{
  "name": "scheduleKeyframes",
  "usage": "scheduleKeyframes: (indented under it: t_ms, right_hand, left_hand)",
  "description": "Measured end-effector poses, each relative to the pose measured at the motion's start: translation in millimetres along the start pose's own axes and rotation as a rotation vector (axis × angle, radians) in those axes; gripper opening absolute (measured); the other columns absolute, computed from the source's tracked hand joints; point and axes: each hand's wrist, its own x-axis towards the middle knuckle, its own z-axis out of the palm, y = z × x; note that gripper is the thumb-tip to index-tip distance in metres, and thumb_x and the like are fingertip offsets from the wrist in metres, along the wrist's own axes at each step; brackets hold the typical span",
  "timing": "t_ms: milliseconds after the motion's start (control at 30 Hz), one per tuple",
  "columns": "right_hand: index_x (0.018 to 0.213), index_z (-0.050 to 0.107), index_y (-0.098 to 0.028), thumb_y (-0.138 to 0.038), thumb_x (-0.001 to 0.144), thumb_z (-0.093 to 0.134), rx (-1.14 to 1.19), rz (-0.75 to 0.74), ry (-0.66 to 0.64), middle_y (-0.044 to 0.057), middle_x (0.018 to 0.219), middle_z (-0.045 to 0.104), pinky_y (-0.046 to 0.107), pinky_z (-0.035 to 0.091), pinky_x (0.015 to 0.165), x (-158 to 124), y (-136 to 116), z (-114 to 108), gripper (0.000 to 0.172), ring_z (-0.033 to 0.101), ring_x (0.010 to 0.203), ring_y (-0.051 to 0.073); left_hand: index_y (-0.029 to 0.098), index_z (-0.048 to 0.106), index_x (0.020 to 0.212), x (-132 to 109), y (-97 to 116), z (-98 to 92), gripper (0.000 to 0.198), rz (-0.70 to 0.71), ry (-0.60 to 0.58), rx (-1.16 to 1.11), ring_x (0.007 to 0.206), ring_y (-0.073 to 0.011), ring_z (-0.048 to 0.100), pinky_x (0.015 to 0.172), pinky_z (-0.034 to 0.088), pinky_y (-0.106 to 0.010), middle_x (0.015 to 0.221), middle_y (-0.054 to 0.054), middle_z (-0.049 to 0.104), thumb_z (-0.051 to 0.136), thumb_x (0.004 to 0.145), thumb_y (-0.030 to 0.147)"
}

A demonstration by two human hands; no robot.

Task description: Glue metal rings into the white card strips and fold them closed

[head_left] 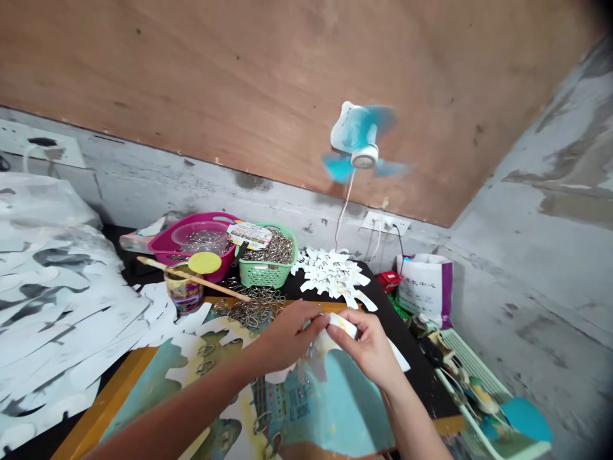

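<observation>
My left hand [297, 332] and my right hand [368, 345] meet over the middle of the work surface, fingers pinched on a white cut-out piece [345, 326] with yellowish stains. The piece is partly hidden by my fingers. Below them lies a blue printed sheet [345, 409]. To the left, white cut-outs [234, 332] with yellow smears carry several metal rings [207, 365]. Beyond my left hand is a heap of loose metal rings [256, 308]. A brush [211, 283] rests across an open tin [184, 297] with drips down its side.
Behind stand a magenta basket [165, 246] and a green basket [265, 276] of small metal parts. White cut-outs with rings [332, 275] lie at the back, and white sheets [57, 319] pile up left. A fan [364, 156] spins above. A cluttered green crate [472, 358] stands right.
</observation>
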Motion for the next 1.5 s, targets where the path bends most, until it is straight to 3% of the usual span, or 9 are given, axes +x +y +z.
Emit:
scheduleKeyframes:
  t_ms: [233, 500, 733, 933, 1033, 1100, 1267, 1367, 1500]
  right_hand:
    - [0.070, 0.061, -0.015, -0.041, 0.082, 0.074, 0.324, 0.088, 0.019, -0.001, 0.064, 0.054, 0.022, 0.033, 0.056, -18.7, -1.6, 13.2, 0.031, 0.042, 0.058, 0.010]
    - [0.075, 0.069, -0.015, -0.034, 0.072, 0.082, 0.890, 0.170, 0.039, 0.003, 0.070, 0.063, 0.021, 0.038, 0.054, -28.2, 2.6, 42.1, 0.023, 0.050, 0.055, 0.011]
    - [0.089, 0.074, -0.016, -0.051, 0.075, 0.076, 0.730, 0.068, 0.057, 0.006, 0.078, 0.065, 0.025, 0.042, 0.063, -30.1, 15.0, 27.1, 0.037, 0.054, 0.068, 0.016]
    - [0.075, 0.069, -0.014, -0.035, 0.082, 0.075, 0.464, 0.073, 0.063, 0.002, 0.070, 0.059, 0.022, 0.037, 0.061, -26.5, 11.8, 17.9, 0.022, 0.048, 0.064, 0.012]
    - [0.078, 0.069, -0.015, -0.035, 0.079, 0.078, 0.565, 0.115, 0.208, 0.002, 0.067, 0.059, 0.020, 0.035, 0.054, -30.6, 20.6, 20.0, 0.022, 0.045, 0.057, 0.009]
    - [0.081, 0.070, -0.015, -0.035, 0.076, 0.080, 0.627, 0.145, 0.304, 0.002, 0.068, 0.061, 0.019, 0.035, 0.052, -34.7, 26.4, 22.1, 0.023, 0.046, 0.054, 0.008]
    - [0.084, 0.072, -0.017, -0.035, 0.074, 0.081, 0.759, 0.174, 0.378, 0.002, 0.066, 0.062, 0.018, 0.040, 0.052, -45.4, 30.0, 34.4, 0.022, 0.050, 0.054, 0.009]
    - [0.085, 0.072, -0.018, -0.032, 0.076, 0.079, 0.777, 0.188, 0.370, 0.002, 0.068, 0.063, 0.020, 0.043, 0.055, -53.2, 32.3, 39.8, 0.018, 0.050, 0.055, 0.009]
    - [0.100, 0.074, -0.019, -0.045, 0.078, 0.073, 0.799, 0.118, 0.322, 0.009, 0.094, 0.068, 0.030, 0.050, 0.071, -61.9, 38.8, 25.0, 0.033, 0.060, 0.076, 0.019]
  left_hand:
    - [0.017, 0.052, 0.075, -20.6, 14.0, -3.6, 0.033, 0.017, 0.015, -0.136, 0.090, -0.0206, 0.054, 0.083, 0.041, -0.031, 0.093, -0.007, 0.060, 0.037, 0.097, 0.038]
    - [0.018, 0.042, 0.067, -24.4, 8.6, -1.1, 0.040, 0.086, -0.056, -0.365, 0.082, -0.0175, 0.048, 0.076, 0.039, -0.027, 0.079, -0.002, 0.048, 0.039, 0.097, 0.043]
    - [0.017, 0.056, 0.071, -19.9, 5.6, -4.5, 0.035, 0.055, -0.083, -0.254, 0.089, -0.0194, 0.052, 0.078, 0.041, -0.028, 0.086, -0.005, 0.052, 0.042, 0.096, 0.038]
    - [0.018, 0.063, 0.081, -21.1, 5.6, -4.1, 0.037, 0.070, 0.042, -0.177, 0.098, -0.0216, 0.054, 0.087, 0.042, -0.029, 0.093, -0.007, 0.061, 0.038, 0.098, 0.039]
    - [0.020, 0.063, 0.100, -39.3, 10.7, 0.3, 0.030, -0.018, 0.360, -0.203, 0.096, -0.0210, 0.055, 0.087, 0.042, -0.029, 0.100, -0.007, 0.063, 0.043, 0.097, 0.042]
    - [0.019, 0.062, 0.086, -58.5, 15.0, 10.6, 0.031, -0.131, 0.468, -0.262, 0.079, -0.0177, 0.054, 0.073, 0.041, -0.026, 0.082, -0.004, 0.060, 0.048, 0.095, 0.045]
    - [0.015, 0.062, 0.071, -84.4, 16.7, 53.5, 0.059, -0.537, 0.095, -0.821, 0.046, -0.0105, 0.044, 0.047, 0.028, -0.022, 0.054, 0.000, 0.052, 0.053, 0.080, 0.073]
    - [0.015, 0.060, 0.074, -70.4, 11.4, 67.3, 0.058, -0.641, 0.244, -1.123, 0.049, -0.0101, 0.047, 0.045, 0.029, -0.020, 0.060, 0.000, 0.055, 0.063, 0.071, 0.074]
    - [0.014, 0.053, 0.058, -51.6, 5.6, 65.3, 0.052, -0.543, 0.432, -1.011, 0.046, -0.0058, 0.033, 0.045, 0.026, -0.019, 0.049, 0.005, 0.042, 0.076, 0.068, 0.060]
